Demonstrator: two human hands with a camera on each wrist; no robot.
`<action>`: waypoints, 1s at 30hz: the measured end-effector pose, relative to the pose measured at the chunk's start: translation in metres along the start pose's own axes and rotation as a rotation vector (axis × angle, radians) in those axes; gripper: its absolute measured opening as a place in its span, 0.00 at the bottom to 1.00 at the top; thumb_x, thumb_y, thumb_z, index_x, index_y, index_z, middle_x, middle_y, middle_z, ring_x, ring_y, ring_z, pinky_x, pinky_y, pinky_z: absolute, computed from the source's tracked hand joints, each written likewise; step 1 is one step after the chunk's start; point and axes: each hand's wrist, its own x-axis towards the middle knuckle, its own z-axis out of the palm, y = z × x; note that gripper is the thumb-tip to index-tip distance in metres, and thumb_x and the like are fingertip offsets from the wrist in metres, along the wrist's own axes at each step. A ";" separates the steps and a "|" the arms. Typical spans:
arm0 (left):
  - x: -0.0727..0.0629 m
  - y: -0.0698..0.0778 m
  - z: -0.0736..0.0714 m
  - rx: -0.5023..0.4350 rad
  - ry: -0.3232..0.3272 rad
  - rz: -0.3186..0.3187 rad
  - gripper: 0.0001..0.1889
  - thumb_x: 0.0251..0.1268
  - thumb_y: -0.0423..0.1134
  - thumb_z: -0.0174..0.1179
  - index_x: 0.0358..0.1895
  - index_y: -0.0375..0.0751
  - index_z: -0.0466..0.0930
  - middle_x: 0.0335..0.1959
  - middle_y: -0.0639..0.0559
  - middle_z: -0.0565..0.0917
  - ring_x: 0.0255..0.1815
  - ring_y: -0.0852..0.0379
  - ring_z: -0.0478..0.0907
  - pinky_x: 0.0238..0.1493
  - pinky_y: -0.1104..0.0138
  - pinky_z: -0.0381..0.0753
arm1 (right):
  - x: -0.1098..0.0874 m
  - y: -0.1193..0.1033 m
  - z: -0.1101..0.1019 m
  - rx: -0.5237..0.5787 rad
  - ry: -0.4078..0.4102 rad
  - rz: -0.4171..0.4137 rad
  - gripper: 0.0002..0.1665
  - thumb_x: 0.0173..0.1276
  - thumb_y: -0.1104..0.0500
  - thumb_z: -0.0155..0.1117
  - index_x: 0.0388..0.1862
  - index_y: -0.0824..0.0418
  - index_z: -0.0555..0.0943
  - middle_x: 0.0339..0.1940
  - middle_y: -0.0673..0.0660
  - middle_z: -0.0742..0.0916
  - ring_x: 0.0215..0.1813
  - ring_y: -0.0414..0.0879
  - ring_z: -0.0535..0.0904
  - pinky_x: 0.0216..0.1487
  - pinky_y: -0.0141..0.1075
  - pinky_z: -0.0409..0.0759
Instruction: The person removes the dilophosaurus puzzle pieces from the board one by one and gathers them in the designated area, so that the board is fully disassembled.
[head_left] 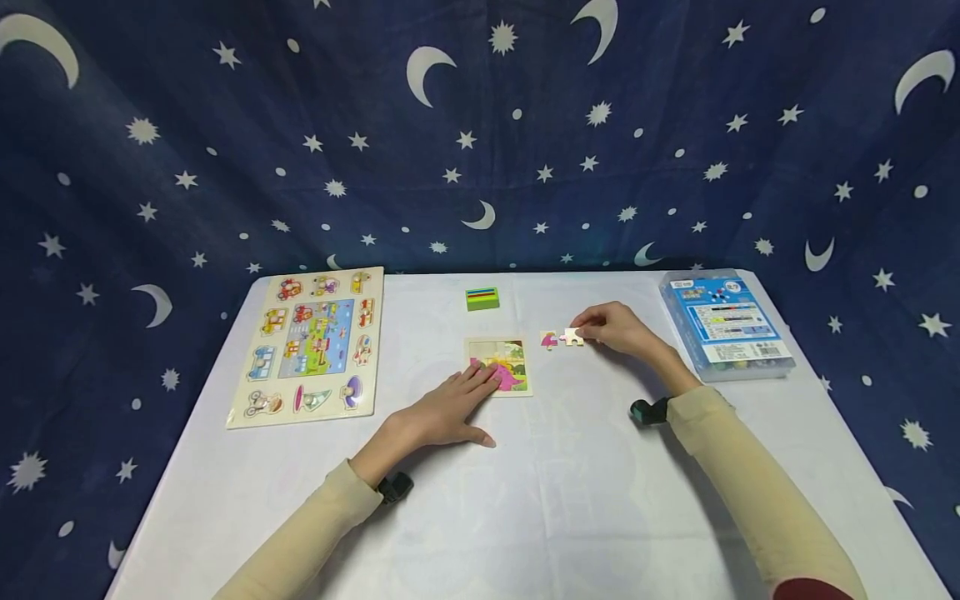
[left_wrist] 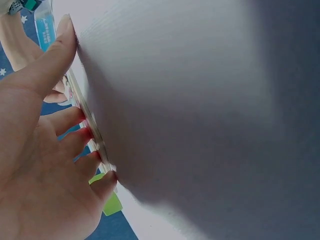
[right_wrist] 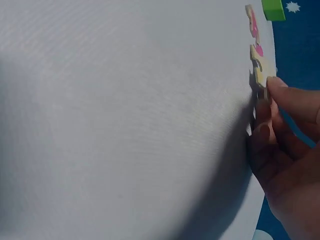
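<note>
A small wooden jigsaw puzzle (head_left: 529, 367) with a pink figure lies flat at mid-table. My left hand (head_left: 450, 408) has its fingers laid out straight over the puzzle's lower left part, hiding that corner; the thumb points away to the right. In the left wrist view, the fingertips touch the edge of the board. My right hand (head_left: 618, 329) pinches a pale puzzle piece (head_left: 572, 337) between thumb and fingers, low over the table to the right of the board. Just left of it lies a loose piece (head_left: 549, 340) with a pink print, also visible in the right wrist view.
On the left lies a larger picture puzzle board (head_left: 378, 350) with vehicle pictures. A green block (head_left: 482, 299) with coloured stripes sits behind the small puzzle. A blue-labelled plastic box (head_left: 727, 325) stands at the right. A dark starry cloth (head_left: 480, 167) hangs behind the table.
</note>
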 end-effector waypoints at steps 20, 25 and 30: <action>-0.001 -0.002 0.000 0.010 0.007 -0.001 0.53 0.63 0.61 0.69 0.84 0.45 0.50 0.87 0.50 0.45 0.87 0.48 0.35 0.85 0.51 0.45 | -0.001 -0.019 0.018 -0.020 0.079 -0.036 0.10 0.73 0.60 0.67 0.49 0.61 0.88 0.41 0.59 0.88 0.35 0.49 0.78 0.30 0.33 0.78; -0.002 -0.001 -0.001 -0.002 0.007 0.010 0.53 0.63 0.61 0.69 0.84 0.45 0.50 0.87 0.50 0.44 0.87 0.47 0.36 0.84 0.50 0.45 | -0.004 -0.031 0.026 -0.005 0.056 -0.060 0.11 0.73 0.59 0.67 0.51 0.62 0.88 0.45 0.60 0.89 0.34 0.48 0.79 0.30 0.34 0.80; -0.002 -0.002 -0.001 0.001 0.009 0.008 0.53 0.63 0.61 0.69 0.84 0.45 0.50 0.87 0.50 0.44 0.87 0.47 0.36 0.84 0.50 0.46 | 0.000 -0.043 0.036 -0.004 0.028 -0.101 0.12 0.73 0.59 0.68 0.51 0.61 0.89 0.43 0.59 0.90 0.33 0.48 0.81 0.30 0.35 0.80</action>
